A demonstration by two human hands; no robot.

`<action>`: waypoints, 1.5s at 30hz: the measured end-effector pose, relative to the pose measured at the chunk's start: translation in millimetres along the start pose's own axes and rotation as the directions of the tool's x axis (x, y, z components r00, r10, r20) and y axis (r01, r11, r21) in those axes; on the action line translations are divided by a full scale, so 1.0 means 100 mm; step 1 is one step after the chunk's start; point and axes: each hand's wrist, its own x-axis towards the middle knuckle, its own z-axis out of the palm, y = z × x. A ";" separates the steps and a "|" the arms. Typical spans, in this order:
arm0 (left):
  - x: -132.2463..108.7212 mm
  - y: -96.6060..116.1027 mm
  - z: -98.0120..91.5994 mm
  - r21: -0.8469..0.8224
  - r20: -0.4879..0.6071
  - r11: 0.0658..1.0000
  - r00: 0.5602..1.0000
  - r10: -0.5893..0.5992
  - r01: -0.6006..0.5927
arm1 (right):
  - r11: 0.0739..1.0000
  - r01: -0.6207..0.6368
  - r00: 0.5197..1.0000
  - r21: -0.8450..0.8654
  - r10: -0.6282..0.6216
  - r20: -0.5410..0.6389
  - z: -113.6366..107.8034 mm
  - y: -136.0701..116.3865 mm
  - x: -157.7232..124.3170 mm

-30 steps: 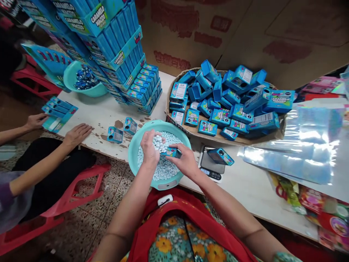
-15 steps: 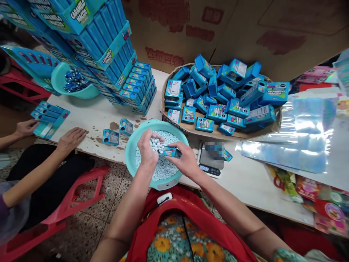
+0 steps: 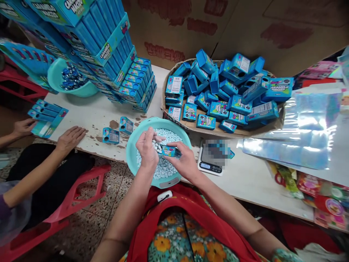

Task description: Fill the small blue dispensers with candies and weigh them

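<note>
Over a turquoise bowl [image 3: 132, 147] of small pale-blue candies [image 3: 164, 169], my left hand [image 3: 147, 151] is cupped with curled fingers around some of the candies. My right hand [image 3: 187, 162] grips a small blue candy box [image 3: 167, 150] between thumb and fingers. The box lies on its side, with one end against the candies in my left palm. Two more blue boxes [image 3: 111, 135] rest on the table left of the bowl. To its right is a kitchen scale [image 3: 215, 169] with a blurred-out patch over its pan.
A cut-down cardboard carton [image 3: 188, 128] piled with blue boxes [image 3: 218, 109] stands behind the bowl. Tall stacks of packed display boxes [image 3: 103, 47] rise at left, near another turquoise bowl [image 3: 92, 90] of wrapped sweets. A co-worker's hand [image 3: 70, 138] lies on the table's left edge. Shiny sheets [image 3: 286, 153] cover the right.
The candy box has shifted slightly left, closer into my left hand, and fewer candies show in that palm. The view has tilted slightly. The co-worker's hands stay about where they were.
</note>
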 end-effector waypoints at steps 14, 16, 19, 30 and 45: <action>-0.09 -0.01 0.03 0.106 -0.059 0.990 0.994 0.097 -0.090 | 0.994 -0.018 0.997 0.108 0.026 -0.070 0.08 0.06 -0.09; -0.12 -0.01 0.04 0.116 -0.043 0.981 0.986 0.159 -0.153 | 0.992 0.017 0.998 0.124 -0.009 -0.068 0.07 0.06 -0.11; -0.15 -0.02 0.06 0.160 -0.028 0.972 0.984 0.177 -0.170 | 0.992 0.013 0.997 0.126 -0.003 -0.077 0.06 0.08 -0.12; -0.29 0.10 0.18 0.108 0.123 0.991 0.990 0.068 -0.081 | 0.921 -0.101 0.994 0.377 0.109 0.002 -0.04 0.21 -0.12; -0.05 -0.62 -0.22 0.800 0.388 0.465 0.918 0.079 -0.378 | 0.853 -0.184 0.973 0.488 0.229 -0.035 -0.87 0.39 -0.58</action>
